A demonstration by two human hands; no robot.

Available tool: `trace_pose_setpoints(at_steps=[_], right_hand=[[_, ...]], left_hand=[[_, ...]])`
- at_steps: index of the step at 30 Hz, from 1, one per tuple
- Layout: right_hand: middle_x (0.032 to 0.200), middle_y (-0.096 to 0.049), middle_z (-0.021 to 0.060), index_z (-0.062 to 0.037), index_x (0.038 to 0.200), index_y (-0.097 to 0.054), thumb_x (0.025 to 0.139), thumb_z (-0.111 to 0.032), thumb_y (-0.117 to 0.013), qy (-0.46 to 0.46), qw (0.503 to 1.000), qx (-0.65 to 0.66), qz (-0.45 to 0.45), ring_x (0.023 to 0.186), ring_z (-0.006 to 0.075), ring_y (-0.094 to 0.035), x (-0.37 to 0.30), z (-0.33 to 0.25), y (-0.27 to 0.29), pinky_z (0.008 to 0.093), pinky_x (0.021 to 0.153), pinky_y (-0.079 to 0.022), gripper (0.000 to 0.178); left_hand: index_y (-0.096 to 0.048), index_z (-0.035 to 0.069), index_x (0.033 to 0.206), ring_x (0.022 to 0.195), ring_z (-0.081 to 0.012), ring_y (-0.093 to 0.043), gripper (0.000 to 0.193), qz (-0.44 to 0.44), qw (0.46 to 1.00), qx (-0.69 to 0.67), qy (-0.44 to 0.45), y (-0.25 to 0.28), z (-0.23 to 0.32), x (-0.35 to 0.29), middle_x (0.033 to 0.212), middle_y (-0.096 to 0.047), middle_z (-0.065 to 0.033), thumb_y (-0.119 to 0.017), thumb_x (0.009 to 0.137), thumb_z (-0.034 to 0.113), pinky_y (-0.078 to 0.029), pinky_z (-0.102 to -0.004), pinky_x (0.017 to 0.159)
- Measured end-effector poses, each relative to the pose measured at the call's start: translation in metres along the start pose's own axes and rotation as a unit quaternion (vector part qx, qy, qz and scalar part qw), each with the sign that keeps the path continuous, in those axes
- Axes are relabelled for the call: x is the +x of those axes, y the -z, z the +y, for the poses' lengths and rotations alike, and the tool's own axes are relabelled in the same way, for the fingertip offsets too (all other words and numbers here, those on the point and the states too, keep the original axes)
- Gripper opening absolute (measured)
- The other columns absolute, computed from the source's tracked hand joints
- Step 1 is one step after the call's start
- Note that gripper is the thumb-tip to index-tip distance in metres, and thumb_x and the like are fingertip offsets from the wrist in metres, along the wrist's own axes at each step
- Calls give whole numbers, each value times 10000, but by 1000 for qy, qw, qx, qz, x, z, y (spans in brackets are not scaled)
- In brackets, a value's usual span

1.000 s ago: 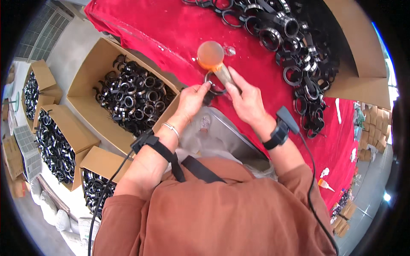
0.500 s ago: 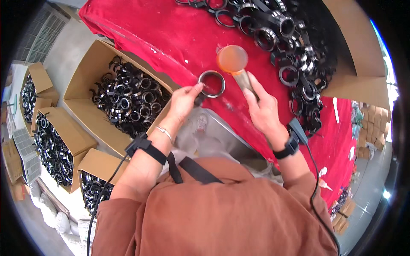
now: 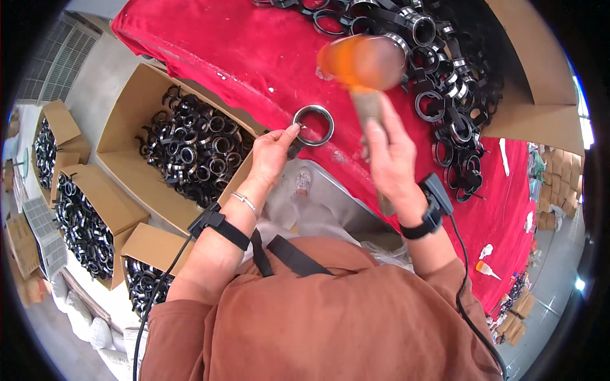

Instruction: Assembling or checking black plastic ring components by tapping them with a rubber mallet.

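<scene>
My left hand [image 3: 273, 152] pinches a metal ring [image 3: 331, 120] by its near left side between thumb and fingers. A dark tab on the ring shows below the fingertips. The ring is at the near edge of the red-covered table [image 3: 210, 38]. Wrapped round the wooden handle of a mallet [image 3: 366, 105], my right hand [image 3: 393, 152] is to the right of the ring. The mallet's orange head is up and away from the ring, blurred by motion.
A heap of black-and-silver rings [image 3: 422, 28] covers the table's far right, beside an open cardboard flap [image 3: 534, 130]. At my left stands a large carton [image 3: 140, 184] full of similar rings, with smaller filled cartons [image 3: 105, 193] beyond. A small bottle [image 3: 486, 269] lies at right.
The mallet has swung up and to the right, away from the ring, with my right hand turning along. My left hand and the ring have stayed nearly in place.
</scene>
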State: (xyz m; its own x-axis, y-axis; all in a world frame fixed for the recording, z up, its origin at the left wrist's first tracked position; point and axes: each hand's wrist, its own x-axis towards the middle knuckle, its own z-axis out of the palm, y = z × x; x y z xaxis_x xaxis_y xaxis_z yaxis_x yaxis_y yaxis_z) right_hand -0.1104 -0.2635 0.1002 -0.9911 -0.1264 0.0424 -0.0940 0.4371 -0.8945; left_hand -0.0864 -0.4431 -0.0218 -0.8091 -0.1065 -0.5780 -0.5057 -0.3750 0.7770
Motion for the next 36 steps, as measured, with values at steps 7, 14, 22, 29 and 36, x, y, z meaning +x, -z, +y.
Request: trace_pose_setpoints(at_steps=[7, 14, 22, 29, 36], right_hand=[[844, -654, 125, -74, 1363, -415, 927, -157, -508, -169, 981, -95, -10, 770, 133, -632, -44, 44, 18, 316, 713, -507, 453], [819, -606, 59, -30, 1368, -399, 914, -49, -482, -72, 993, 59, 78, 675, 97, -559, -65, -2, 25, 250, 613, -476, 461], [956, -559, 109, -34, 1357, -401, 918, -130, -506, -163, 986, -14, -30, 853, 166, -527, -104, 35, 21, 286, 734, -441, 461], [992, -631, 96, -18, 1348, -399, 924, -177, -509, -271, 960, 63, 37, 866, 151, -612, -140, 55, 63, 302, 791, -493, 466], [793, -574, 31, 9, 1189, -477, 901, -152, -569, -269, 925, 168, 210, 608, 82, -539, -177, 75, 95, 248, 546, -473, 342]], left_hand=[[-687, 37, 783, 565, -38, -453, 310, 8, 998, 54, -23, -10, 3, -4, 645, -574, 37, -664, 851, 339, -355, -217, 520], [-668, 41, 750, 564, -41, -464, 311, 11, 1000, 11, -4, -4, 9, -6, 659, -581, 36, -659, 858, 332, -366, -213, 525], [-678, -24, 874, 653, -60, -480, 315, 14, 990, 128, -63, 15, 13, -9, 728, -585, 19, -634, 877, 288, -398, -234, 593], [-633, -84, 994, 754, -160, -560, 379, 154, 891, 397, -159, 186, 31, -10, 841, -656, -102, -538, 917, 275, -450, -306, 731], [-622, 3, 963, 890, -294, -573, 178, -11, 720, 503, -479, -18, 54, 3, 961, -605, -146, -646, 803, 78, -458, -372, 822]])
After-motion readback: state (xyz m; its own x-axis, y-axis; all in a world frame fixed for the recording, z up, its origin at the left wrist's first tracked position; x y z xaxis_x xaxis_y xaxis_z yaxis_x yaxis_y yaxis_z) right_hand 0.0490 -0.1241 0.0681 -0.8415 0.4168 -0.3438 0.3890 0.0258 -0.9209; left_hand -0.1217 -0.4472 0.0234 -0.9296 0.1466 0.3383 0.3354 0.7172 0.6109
